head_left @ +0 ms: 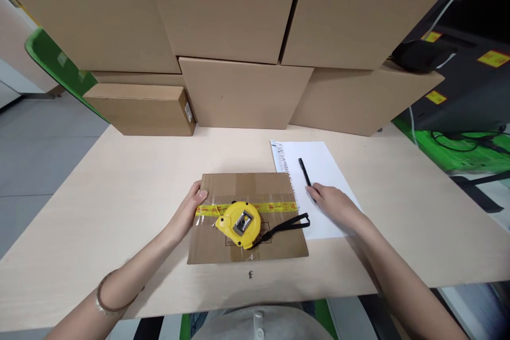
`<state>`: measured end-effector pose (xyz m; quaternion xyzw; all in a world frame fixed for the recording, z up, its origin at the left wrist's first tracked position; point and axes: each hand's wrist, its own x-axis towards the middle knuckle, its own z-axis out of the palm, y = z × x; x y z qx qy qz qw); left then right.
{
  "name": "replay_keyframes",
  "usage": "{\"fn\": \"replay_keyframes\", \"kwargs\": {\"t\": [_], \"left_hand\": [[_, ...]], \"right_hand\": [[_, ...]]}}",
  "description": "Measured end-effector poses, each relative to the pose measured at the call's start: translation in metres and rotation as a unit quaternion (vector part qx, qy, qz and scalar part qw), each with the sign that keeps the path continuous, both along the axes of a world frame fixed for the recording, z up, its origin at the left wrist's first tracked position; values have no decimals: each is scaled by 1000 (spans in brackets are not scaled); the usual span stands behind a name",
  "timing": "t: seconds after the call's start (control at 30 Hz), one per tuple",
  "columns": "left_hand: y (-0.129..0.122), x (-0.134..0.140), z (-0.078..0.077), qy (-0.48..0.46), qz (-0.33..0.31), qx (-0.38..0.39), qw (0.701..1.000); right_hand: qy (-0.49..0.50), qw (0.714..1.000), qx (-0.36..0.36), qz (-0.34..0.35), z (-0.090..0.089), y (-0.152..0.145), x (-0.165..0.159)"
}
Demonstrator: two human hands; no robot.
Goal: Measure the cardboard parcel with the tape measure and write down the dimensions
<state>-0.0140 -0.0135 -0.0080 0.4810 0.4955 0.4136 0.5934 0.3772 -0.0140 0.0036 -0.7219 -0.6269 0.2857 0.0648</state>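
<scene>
My left hand [191, 207] grips the left edge of a flat cardboard box [255, 186], its thumb on the top face. Yellow tape with red print [274, 207] crosses the box. On top lies a yellow tape measure [240, 224] with a metal clip; its black wrist strap [285, 226] trails past the right edge. Over a white sheet of paper [319, 162] beside the box, my right hand [329, 202] is closed round the lower part of a black pen [305, 171]. The pen's tip is hidden by the fingers. The box covers part of the sheet's left side.
Large cardboard boxes [243, 93] are stacked along the back of the pale table [131, 191]. A smaller box [147, 111] stands in front of them at the left. Dark equipment [458, 95] with yellow labels is on the right. A small black mark [251, 274] shows near the front edge.
</scene>
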Motion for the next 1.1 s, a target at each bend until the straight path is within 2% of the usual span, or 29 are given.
{"fn": "replay_keyframes", "kwargs": {"t": [0.17,0.37,0.63,1.1], "left_hand": [[1,3,7,-11,16,-34,999],[-1,3,7,-37,25,-41,998],[2,-5,-3,8,-8,-1,1000],[1,-4,0,16,-20,4,1000]], "right_hand": [[208,978,11,4,-12,4,12],[325,945,19,-20,-23,3,0],[322,946,28,20,-20,-2,-9],[333,939,1,83,-31,-1,-3]]}}
